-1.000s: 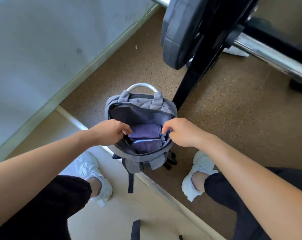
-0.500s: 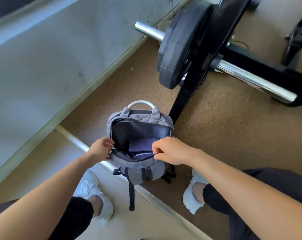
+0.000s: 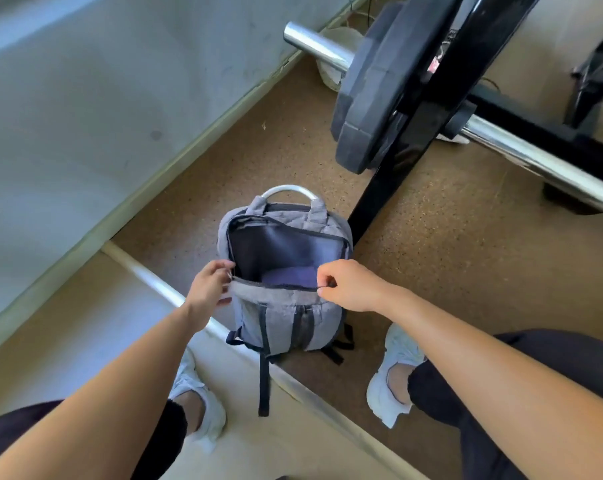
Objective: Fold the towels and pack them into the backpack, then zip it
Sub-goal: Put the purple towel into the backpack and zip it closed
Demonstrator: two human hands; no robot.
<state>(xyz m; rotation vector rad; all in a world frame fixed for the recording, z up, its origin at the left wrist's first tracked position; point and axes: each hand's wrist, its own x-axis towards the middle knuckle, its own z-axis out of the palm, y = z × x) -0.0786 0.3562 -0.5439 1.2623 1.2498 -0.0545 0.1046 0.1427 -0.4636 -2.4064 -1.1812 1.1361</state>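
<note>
Both my arms reach down and forward to the bag [image 3: 286, 323]. My left hand [image 3: 208, 289] pinches the left end of the bag's front edge between thumb and fingers. My right hand [image 3: 348, 285] is curled up tight and pinches the right end of the same edge. I cannot tell if the zip pull is in my fingers. The bag stands on the brown floor [image 3: 449, 271], just ahead of my white shoes [image 3: 393, 375], with its top open wide. A purple towel [image 3: 289, 277] sits low inside, just behind the edge I hold. A black weight [image 3: 372, 88] on a shiny bar [image 3: 535, 161] is past the bag.
</note>
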